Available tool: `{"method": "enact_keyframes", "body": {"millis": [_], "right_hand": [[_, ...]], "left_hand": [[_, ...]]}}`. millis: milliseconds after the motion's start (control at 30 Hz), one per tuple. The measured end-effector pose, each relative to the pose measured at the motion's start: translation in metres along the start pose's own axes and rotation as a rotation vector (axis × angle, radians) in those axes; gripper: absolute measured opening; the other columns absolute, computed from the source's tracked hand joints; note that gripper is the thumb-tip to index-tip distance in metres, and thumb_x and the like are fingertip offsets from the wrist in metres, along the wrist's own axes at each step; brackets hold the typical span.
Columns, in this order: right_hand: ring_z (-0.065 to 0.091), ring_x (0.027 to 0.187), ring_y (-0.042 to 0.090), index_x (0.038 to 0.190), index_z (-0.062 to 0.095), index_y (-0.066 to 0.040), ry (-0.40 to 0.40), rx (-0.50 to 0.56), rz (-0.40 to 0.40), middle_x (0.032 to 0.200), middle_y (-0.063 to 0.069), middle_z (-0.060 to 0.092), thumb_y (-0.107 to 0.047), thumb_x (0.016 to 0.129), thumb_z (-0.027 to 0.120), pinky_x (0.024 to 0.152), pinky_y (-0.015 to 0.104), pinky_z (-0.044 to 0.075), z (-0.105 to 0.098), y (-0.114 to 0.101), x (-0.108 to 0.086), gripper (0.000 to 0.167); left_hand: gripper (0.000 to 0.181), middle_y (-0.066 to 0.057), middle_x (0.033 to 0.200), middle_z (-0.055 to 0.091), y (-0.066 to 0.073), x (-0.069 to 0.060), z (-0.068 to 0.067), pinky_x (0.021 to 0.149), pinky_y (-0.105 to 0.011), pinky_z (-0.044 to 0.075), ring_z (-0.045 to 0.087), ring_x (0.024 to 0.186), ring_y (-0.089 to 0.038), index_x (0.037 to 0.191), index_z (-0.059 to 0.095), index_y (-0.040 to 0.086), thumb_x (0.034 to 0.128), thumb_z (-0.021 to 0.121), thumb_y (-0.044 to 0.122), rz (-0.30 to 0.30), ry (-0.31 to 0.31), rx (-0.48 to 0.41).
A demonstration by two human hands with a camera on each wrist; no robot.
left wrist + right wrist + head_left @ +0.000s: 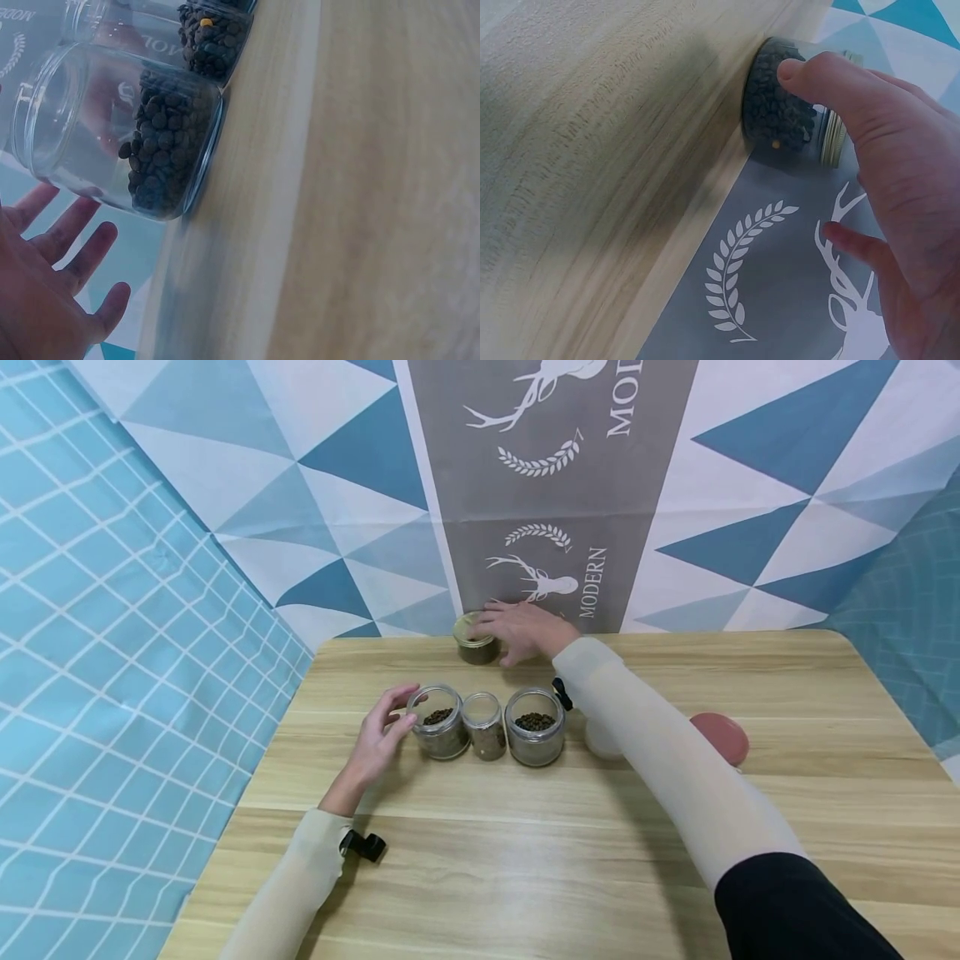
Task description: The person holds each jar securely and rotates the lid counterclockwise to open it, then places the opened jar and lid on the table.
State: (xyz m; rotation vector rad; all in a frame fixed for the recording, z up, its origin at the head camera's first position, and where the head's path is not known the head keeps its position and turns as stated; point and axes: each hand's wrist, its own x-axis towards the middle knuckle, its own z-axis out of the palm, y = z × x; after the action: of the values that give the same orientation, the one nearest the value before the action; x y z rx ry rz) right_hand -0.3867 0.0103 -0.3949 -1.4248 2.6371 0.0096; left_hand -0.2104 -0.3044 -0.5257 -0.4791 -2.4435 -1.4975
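Observation:
Beside the left side of a clear glass jar (pixel 444 739) is my left hand (pixel 380 737). Its fingers are spread, and the jar part-filled with dark pellets (pixel 161 146) stands upright. Whether the fingertips touch the glass cannot be told. At the back edge my right hand (pixel 525 628) reaches over a jar with a gold-coloured lid (pixel 476 649). Its thumb passes in front of that jar in the right wrist view, and dark pellets (pixel 776 112) fill much of it. The thumb looks extended; other fingers are partly hidden.
A narrow clear jar (pixel 486 735) and another wide clear jar with pellets (pixel 535 742) stand in a row with the left one. A whitish container (pixel 600 741) is partly under my right sleeve. Beyond it lies a round reddish lid (pixel 722 737). A patterned cloth wall (pixel 360 527) borders the table.

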Motion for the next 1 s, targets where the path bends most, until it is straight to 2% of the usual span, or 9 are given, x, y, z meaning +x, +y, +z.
{"method": "enact_keyframes", "body": {"millis": [100,167,333,433,567,700,800,867,1000], "right_hand": [[0.022,0.177,0.043,0.169,0.051,-0.026,0.012,0.002,-0.009,0.18,0.005,0.046,-0.03,0.098,0.087,0.141,0.065,0.028,-0.001,0.0,0.0,0.081],[0.023,0.176,0.043,0.167,0.053,-0.025,0.017,0.008,-0.008,0.179,0.007,0.047,-0.031,0.098,0.087,0.141,0.066,0.029,-0.001,0.0,0.0,0.077],[0.032,0.173,0.044,0.162,0.058,-0.022,0.043,0.02,-0.014,0.173,0.013,0.053,-0.03,0.096,0.088,0.139,0.064,0.033,0.0,-0.001,-0.001,0.073],[0.051,0.159,0.042,0.157,0.063,-0.021,0.073,0.023,-0.032,0.157,0.014,0.062,-0.029,0.094,0.09,0.131,0.059,0.046,0.001,-0.001,-0.002,0.069],[0.065,0.131,0.034,0.151,0.066,-0.023,0.099,0.019,-0.039,0.14,0.01,0.065,-0.03,0.092,0.091,0.112,0.055,0.058,0.002,-0.001,-0.003,0.064],[0.064,0.124,0.032,0.149,0.068,-0.024,0.107,0.026,-0.032,0.136,0.009,0.065,-0.031,0.091,0.091,0.107,0.054,0.059,0.002,-0.001,-0.004,0.062],[0.062,0.128,0.034,0.15,0.067,-0.024,0.109,0.054,-0.021,0.14,0.01,0.063,-0.031,0.091,0.092,0.112,0.054,0.057,0.003,-0.001,-0.004,0.065],[0.06,0.139,0.036,0.156,0.064,-0.023,0.108,0.095,-0.023,0.151,0.013,0.06,-0.03,0.09,0.093,0.122,0.055,0.052,0.004,0.0,-0.003,0.072],[0.041,0.166,0.044,0.169,0.052,-0.021,0.063,0.173,-0.037,0.179,0.02,0.04,-0.029,0.093,0.09,0.142,0.06,0.029,0.008,0.0,-0.002,0.085]], "left_hand": [[0.055,-0.017,0.148,0.074,0.029,-0.003,0.001,0.112,-0.052,0.049,0.067,0.138,-0.033,0.16,0.058,0.012,0.1104,0.061,0.034,-0.007,0.01,-0.015],[0.055,-0.02,0.148,0.074,0.039,-0.004,0.001,0.111,-0.053,0.049,0.067,0.137,-0.036,0.16,0.058,0.009,0.1098,0.06,0.032,-0.009,0.014,-0.019],[0.051,-0.009,0.149,0.075,0.016,-0.003,0.0,0.111,-0.044,0.048,0.068,0.136,-0.023,0.161,0.058,0.015,0.1128,0.06,0.033,0.005,0.014,0.003],[0.052,-0.006,0.149,0.076,0.004,-0.003,-0.001,0.111,-0.044,0.049,0.068,0.136,-0.021,0.161,0.058,0.018,0.1124,0.062,0.037,0.012,0.013,0.001],[0.053,-0.008,0.15,0.075,0.005,-0.002,-0.002,0.112,-0.049,0.05,0.068,0.138,-0.024,0.16,0.058,0.017,0.1115,0.064,0.038,0.013,0.001,-0.007],[0.051,-0.005,0.15,0.076,0.007,0.0,-0.001,0.113,-0.046,0.048,0.067,0.139,-0.021,0.161,0.058,0.02,0.1122,0.063,0.035,-0.005,0.003,0.028],[0.051,-0.009,0.149,0.076,0.017,0.0,0.0,0.112,-0.048,0.048,0.067,0.138,-0.025,0.16,0.059,0.017,0.1118,0.061,0.034,0.001,0.009,0.017],[0.052,-0.013,0.148,0.076,0.024,0.0,0.001,0.111,-0.05,0.049,0.068,0.137,-0.029,0.159,0.059,0.014,0.1106,0.061,0.033,0.013,0.013,-0.005],[0.054,-0.015,0.146,0.077,0.035,-0.003,0.002,0.108,-0.046,0.048,0.069,0.134,-0.03,0.158,0.06,0.012,0.1095,0.061,0.034,0.027,0.025,-0.022]]}}
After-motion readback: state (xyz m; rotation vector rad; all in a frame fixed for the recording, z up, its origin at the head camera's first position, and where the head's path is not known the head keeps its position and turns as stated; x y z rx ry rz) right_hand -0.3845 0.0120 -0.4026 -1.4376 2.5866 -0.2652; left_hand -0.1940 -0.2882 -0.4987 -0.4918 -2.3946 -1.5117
